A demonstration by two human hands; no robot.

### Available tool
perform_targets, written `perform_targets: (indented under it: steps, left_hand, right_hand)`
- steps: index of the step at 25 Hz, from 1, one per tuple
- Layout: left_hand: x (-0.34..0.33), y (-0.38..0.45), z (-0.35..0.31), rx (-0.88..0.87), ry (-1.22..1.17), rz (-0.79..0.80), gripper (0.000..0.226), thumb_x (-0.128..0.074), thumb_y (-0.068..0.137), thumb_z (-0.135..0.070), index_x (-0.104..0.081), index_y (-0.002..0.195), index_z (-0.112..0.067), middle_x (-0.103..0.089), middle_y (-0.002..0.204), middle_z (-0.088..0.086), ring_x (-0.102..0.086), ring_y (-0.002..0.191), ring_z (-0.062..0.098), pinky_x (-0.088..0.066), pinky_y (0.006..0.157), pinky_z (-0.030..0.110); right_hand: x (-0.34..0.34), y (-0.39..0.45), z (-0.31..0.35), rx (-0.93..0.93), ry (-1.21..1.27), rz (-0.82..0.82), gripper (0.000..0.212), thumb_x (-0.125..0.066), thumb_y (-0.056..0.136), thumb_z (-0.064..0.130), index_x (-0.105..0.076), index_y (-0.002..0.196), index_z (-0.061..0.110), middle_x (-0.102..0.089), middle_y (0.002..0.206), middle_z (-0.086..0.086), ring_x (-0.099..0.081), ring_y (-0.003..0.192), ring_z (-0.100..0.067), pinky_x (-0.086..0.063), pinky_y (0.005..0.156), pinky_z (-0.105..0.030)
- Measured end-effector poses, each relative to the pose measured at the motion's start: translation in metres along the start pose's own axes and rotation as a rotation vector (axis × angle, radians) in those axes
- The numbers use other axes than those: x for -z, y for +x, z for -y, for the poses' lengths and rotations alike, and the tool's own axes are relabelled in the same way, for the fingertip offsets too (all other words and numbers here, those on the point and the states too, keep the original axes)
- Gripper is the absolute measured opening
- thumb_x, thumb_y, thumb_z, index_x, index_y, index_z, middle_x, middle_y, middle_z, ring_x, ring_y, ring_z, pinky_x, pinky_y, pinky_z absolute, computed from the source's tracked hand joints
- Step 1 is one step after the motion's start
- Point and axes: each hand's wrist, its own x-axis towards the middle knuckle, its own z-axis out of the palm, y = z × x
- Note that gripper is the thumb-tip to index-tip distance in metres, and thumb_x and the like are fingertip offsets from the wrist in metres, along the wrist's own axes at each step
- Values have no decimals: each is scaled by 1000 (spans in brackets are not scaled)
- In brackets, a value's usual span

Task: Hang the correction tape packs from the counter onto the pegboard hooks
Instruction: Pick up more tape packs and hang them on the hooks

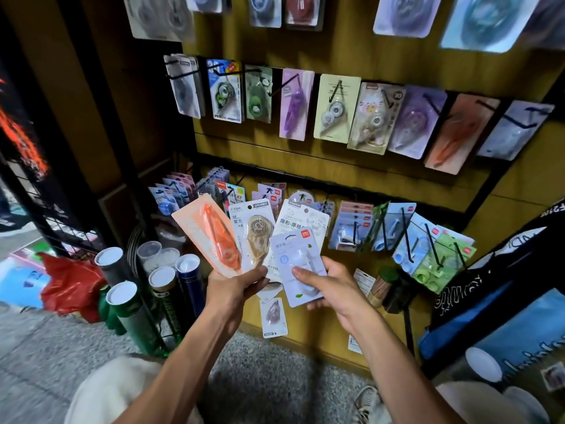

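Note:
My left hand [237, 287] holds a fan of three correction tape packs: an orange pack [209, 235], a brown-tape pack on a white card [256, 237] and a white pack with printed characters [305, 220]. My right hand [328, 284] pinches a pale lilac pack [298, 264], thumb on its front, overlapping the fan. Behind them is the wooden pegboard [360, 56]. Its middle row of black hooks [336, 90] and a lower row [406, 237] carry hanging packs.
One pack [274, 316] leans on the floor against the board's base. Capped tubes [134, 313] and a red bag [72, 286] stand at the lower left. A black wire rack [27, 185] is at the left, blue and black bags [501, 310] at the right.

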Motion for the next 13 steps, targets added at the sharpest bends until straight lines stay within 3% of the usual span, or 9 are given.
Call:
perform_targets:
  steps: [3, 5, 7, 9, 13]
  left_hand:
    - [-5, 4, -4, 4, -24, 9, 36, -81, 67, 9, -75, 98, -9, -76, 104, 13, -74, 92, 32, -59, 65, 29]
    - [-10, 8, -8, -6, -34, 39, 33, -82, 68, 6, -77, 95, -12, -76, 106, 12, -74, 94, 30, -59, 68, 29]
    - [-17, 10, -18, 4, -52, 71, 38, -85, 63, 3, -77, 98, -9, -75, 107, 15, -73, 95, 33, -59, 69, 30]
    - [-24, 18, -29, 6, -46, 46, 51, -87, 57, 2, -72, 106, -1, -74, 106, 20, -73, 92, 36, -59, 67, 30]
    - [-45, 31, -49, -64, -70, -21, 40, -79, 67, 13, -68, 104, 4, -76, 97, 19, -74, 79, 29, -59, 65, 29]
  right_hand:
    - [-1, 3, 8, -6, 36, -11, 39, -78, 77, 43, -66, 111, 27, -78, 93, 3, -73, 68, -21, -52, 45, -26]
    - [-2, 6, 18, -11, -37, -19, 39, -75, 74, 55, -66, 105, 34, -77, 85, 6, -61, 47, -17, -45, 40, -23]
    - [-2, 13, 31, 34, -139, -30, 42, -73, 73, 61, -64, 105, 36, -76, 80, 7, -46, 37, -10, -35, 36, -20]
    - [-1, 23, 48, 75, -158, -36, 40, -74, 76, 57, -64, 108, 34, -74, 72, 11, -40, 35, -3, -28, 35, -17]
    - [4, 41, 75, 90, -112, -28, 31, -75, 80, 47, -66, 105, 30, -73, 70, 10, -39, 38, -5, -29, 38, -18]
